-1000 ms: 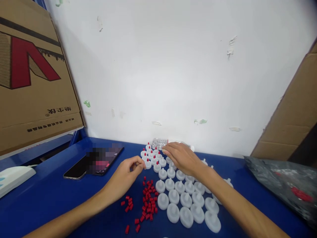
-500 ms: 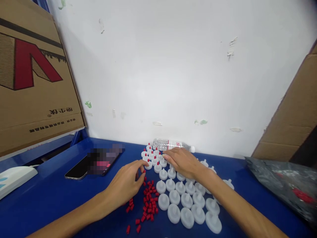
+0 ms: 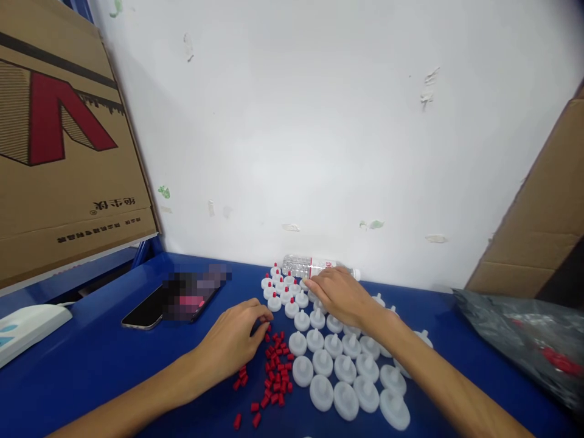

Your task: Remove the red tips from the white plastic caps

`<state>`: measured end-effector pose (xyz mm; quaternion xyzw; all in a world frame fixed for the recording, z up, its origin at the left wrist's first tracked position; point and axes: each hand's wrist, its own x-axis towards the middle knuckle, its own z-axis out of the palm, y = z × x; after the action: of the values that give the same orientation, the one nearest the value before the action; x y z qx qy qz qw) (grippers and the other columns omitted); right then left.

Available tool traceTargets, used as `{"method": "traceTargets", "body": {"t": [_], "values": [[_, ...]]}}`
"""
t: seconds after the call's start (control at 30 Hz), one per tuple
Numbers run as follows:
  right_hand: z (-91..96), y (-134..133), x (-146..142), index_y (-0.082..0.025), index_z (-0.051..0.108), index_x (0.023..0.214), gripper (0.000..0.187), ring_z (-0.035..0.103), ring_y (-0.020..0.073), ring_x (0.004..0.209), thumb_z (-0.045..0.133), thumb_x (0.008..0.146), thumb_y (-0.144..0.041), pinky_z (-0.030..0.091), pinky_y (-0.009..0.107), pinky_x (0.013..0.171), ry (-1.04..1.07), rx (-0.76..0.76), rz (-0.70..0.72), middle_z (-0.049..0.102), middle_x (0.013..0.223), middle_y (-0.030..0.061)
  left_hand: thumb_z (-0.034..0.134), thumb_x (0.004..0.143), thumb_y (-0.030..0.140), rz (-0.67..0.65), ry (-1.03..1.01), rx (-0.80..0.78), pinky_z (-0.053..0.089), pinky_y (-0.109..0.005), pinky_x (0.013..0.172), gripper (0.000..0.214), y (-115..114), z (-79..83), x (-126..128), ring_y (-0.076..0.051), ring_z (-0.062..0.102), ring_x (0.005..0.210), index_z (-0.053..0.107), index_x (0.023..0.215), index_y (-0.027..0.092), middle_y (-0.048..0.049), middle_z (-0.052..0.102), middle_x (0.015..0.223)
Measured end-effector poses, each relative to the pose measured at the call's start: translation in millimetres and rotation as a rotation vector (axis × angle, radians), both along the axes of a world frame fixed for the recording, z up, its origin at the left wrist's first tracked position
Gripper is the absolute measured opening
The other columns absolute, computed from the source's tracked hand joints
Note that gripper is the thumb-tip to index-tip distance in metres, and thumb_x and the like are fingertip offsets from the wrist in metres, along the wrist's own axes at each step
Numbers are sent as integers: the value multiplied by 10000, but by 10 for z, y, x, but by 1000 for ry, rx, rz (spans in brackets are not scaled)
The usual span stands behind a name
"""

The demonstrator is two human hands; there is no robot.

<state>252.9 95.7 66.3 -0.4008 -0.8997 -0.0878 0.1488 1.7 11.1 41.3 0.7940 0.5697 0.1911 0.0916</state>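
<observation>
Rows of white round caps (image 3: 340, 368) with a stem on top stand on the blue table (image 3: 91, 365). Several at the far end (image 3: 274, 300) carry red tips. A loose pile of small red caps (image 3: 275, 371) lies left of them. My left hand (image 3: 235, 339) rests over the top of the red pile, fingers curled and pinched at its edge; what they hold is hidden. My right hand (image 3: 340, 295) lies palm down on the far white caps, fingertips together near a cap by the bottle.
A clear plastic bottle (image 3: 314, 267) lies along the white wall. A phone (image 3: 176, 298) lies left of the caps, a white device (image 3: 27, 325) at the far left. Cardboard boxes (image 3: 59, 152) stand left and right. A grey plastic bag (image 3: 524, 337) sits at the right.
My left hand dropped from near the red-tipped caps down to the red pile. My right hand shifted slightly right along the far caps.
</observation>
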Motion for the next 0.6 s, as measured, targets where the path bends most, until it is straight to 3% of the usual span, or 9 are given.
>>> {"method": "traceTargets", "body": {"t": [0.13,0.33,0.6], "values": [[81,-14,-16,-194,715,887,518,688,249,942,299,1146,-360,415,383,918,54,5,36,751,892,85,542,971,151,-2,4,-6,485,-330,766,232,-5,3,8,-234,698,895,756,1026,225,-50,744,1038],[89,-86,-94,-227,753,1038,197,685,237,1036,580,1058,-317,419,395,990,80,-40,153,775,1026,53,553,964,144,-5,-2,4,473,-314,748,225,-25,8,20,-220,699,871,758,1002,227,-38,741,1008],[-39,-87,-142,-204,765,1074,164,656,270,1118,646,1028,-307,437,479,1051,75,-53,190,751,1101,84,524,988,150,-16,-5,24,464,-315,748,250,-38,18,36,-224,699,862,761,1008,225,-38,736,976]]}}
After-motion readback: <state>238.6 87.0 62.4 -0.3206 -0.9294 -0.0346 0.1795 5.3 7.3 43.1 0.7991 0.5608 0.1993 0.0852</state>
